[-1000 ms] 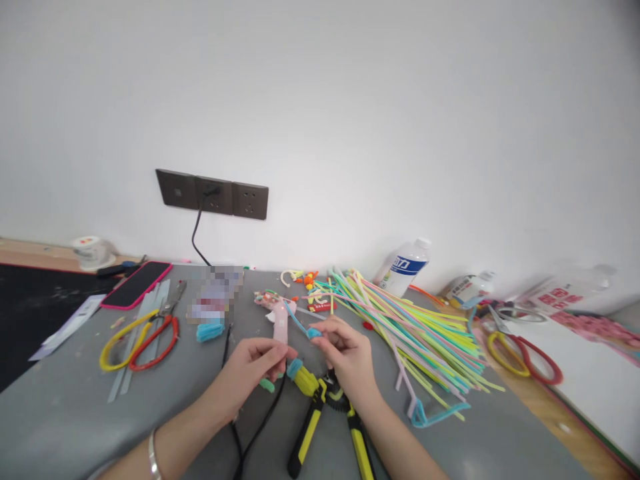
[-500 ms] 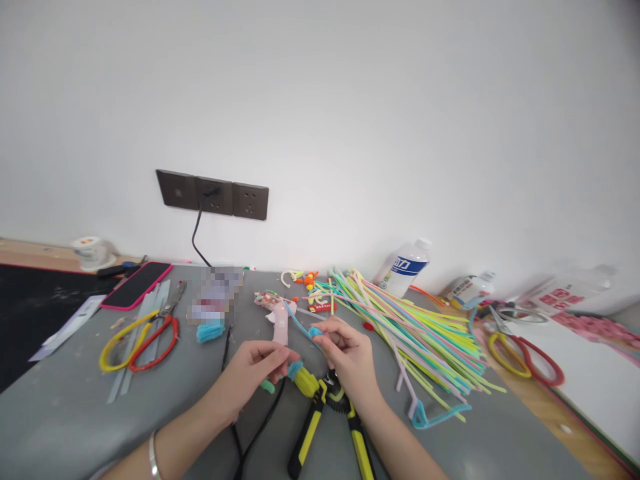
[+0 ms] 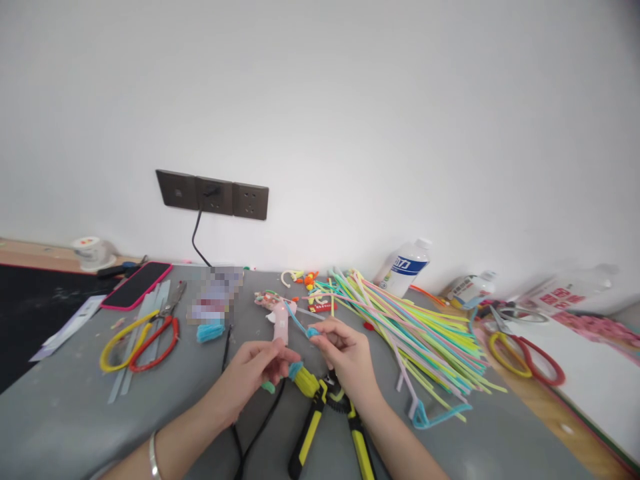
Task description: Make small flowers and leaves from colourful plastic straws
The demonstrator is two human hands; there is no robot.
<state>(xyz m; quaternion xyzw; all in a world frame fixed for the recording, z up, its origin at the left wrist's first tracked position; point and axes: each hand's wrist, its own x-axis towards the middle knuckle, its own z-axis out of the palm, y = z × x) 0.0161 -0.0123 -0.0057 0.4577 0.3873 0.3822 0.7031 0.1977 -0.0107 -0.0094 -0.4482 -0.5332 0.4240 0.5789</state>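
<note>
My right hand (image 3: 346,350) pinches a small coiled light-blue pipe cleaner (image 3: 313,332). A straight end of it sticks out up and to the left. Just left of it is my left hand (image 3: 263,367), fingers curled and thumb against them; whether anything is in them is hidden. Beside its fingertips lies a yellow bundle (image 3: 306,381) with a blue wrap. Below and between the hands rest yellow-and-black pliers (image 3: 311,427), partly covered by my right wrist. A pink glue gun (image 3: 281,323) lies behind my left fingers.
A pile of pastel pipe cleaners (image 3: 415,320) lies right. Left are scissors (image 3: 155,340), a pink-cased phone (image 3: 137,285) and a blue bundle (image 3: 210,332). More scissors (image 3: 525,357) lie far right. A white bottle (image 3: 405,267) leans by the wall. A black cable (image 3: 263,427) crosses the table.
My left thumb has lifted a little and its fingers have shifted. My right hand has moved slightly left with the blue coil. The other things have stayed put.
</note>
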